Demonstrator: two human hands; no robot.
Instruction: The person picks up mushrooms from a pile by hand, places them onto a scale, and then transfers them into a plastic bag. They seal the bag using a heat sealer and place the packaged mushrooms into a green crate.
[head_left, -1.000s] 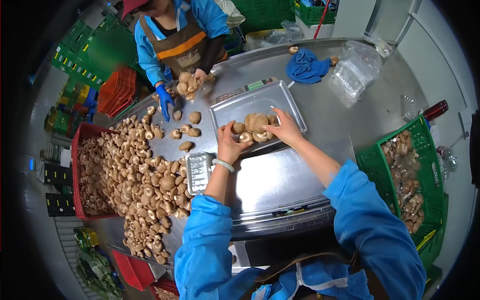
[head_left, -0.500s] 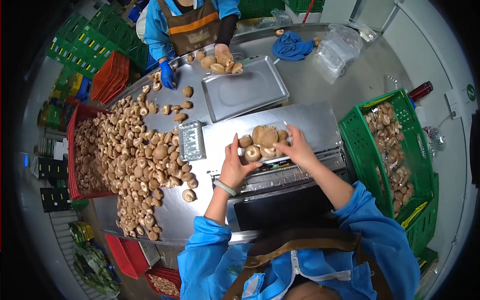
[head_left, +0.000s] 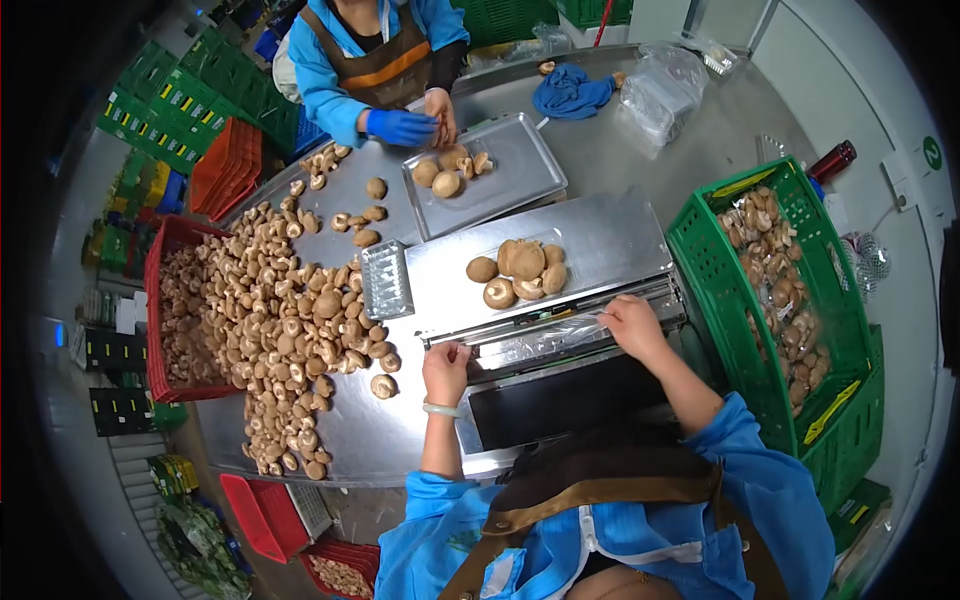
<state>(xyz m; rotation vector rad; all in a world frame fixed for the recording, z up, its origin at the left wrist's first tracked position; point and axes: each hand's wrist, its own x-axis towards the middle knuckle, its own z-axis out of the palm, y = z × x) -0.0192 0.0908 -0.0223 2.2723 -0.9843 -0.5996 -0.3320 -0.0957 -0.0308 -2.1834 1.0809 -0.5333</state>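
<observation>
Both hands are at the wrapping machine, pinching the clear plastic film stretched along its front. My left hand, with a pale bangle at the wrist, grips the left end, fingers closed. At the other end, my right hand pinches the film between thumb and fingers. Just beyond them, a group of shiitake mushrooms sits on the steel plate; the clear tray under them barely shows. An unfilled clear plastic tray lies left of the plate.
Loose shiitake mushrooms spill from a red crate on the left. A green crate with packed mushrooms stands right. Across the table, a co-worker's blue-gloved hand is near a metal tray. A blue cloth lies behind.
My hands have left the mushrooms, come back toward me and taken hold of the film. Across the table, mushrooms now lie on the metal tray, and the co-worker's hands have come together.
</observation>
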